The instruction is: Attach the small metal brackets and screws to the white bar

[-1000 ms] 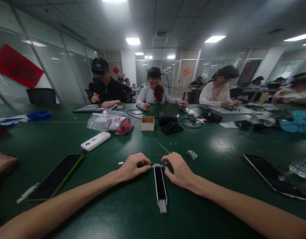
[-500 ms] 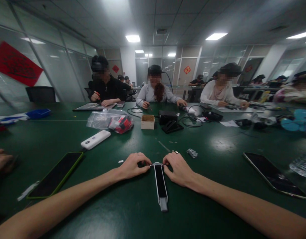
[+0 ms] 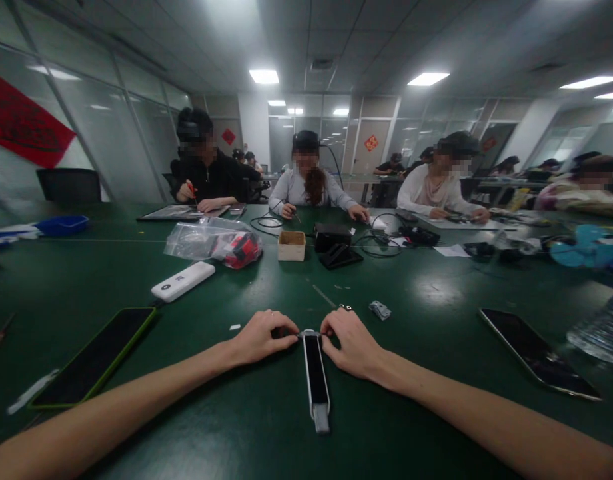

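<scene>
Fingers (image 3: 286,343) flanking slim device (image 3: 315,368), red banner (image 3: 29,121), dark characters unreadable

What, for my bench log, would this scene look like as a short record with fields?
Left hand: fingertips at slim device's far end, left side
Right hand: fingertips at same end, right side
Grip: anything pinched is too small to tell
Slim device: white-edged, dark-faced, on green table
Farther left: green-edged phone
Farther right: dark phone
</scene>
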The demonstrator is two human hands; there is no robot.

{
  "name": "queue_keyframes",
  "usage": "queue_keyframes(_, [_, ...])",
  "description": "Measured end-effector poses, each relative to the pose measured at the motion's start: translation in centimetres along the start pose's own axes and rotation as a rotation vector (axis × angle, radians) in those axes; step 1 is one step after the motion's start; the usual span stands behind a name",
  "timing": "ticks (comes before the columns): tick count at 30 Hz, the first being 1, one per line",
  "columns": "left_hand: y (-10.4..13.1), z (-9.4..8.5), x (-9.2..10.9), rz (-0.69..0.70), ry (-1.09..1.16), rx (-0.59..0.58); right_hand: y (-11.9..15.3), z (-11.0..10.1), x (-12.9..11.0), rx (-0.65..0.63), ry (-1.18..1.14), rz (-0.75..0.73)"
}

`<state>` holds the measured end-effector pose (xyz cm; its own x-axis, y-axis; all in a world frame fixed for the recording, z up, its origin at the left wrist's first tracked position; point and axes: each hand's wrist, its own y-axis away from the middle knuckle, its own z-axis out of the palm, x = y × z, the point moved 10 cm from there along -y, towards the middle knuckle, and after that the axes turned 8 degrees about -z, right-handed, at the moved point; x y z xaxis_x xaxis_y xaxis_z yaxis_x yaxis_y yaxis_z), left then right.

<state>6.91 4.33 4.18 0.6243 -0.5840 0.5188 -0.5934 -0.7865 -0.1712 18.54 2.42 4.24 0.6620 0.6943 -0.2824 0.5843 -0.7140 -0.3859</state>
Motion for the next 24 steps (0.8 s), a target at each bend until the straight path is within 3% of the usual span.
queue_keyframes(10, [-0.3,-0.1,0.0,-0.017,-0.099,0.036,-0.5,-1.0,-0.6,-0.030,0.059,-0.071])
queue_keyframes(14, [-0.5,0.2,-0.1,-0.011,-0.104,0.030,-1.4,-3.5,0.2,-0.046,0.112,-0.061])
queue_keyframes(19, [-0.6,0.4,-0.1,-0.005,-0.086,-0.012,-2.3,-8.1,3.7,0.004,0.236,0.056])
queue_keyframes(21, [-0.5,0.4,-0.1,-0.003,-0.093,-0.016,-2.3,-8.4,5.1,-0.066,0.240,0.081])
queue_keyframes(24, [-0.4,0.5,-0.2,-0.004,-0.110,-0.020,-1.8,-6.9,6.6,-0.254,0.230,0.075])
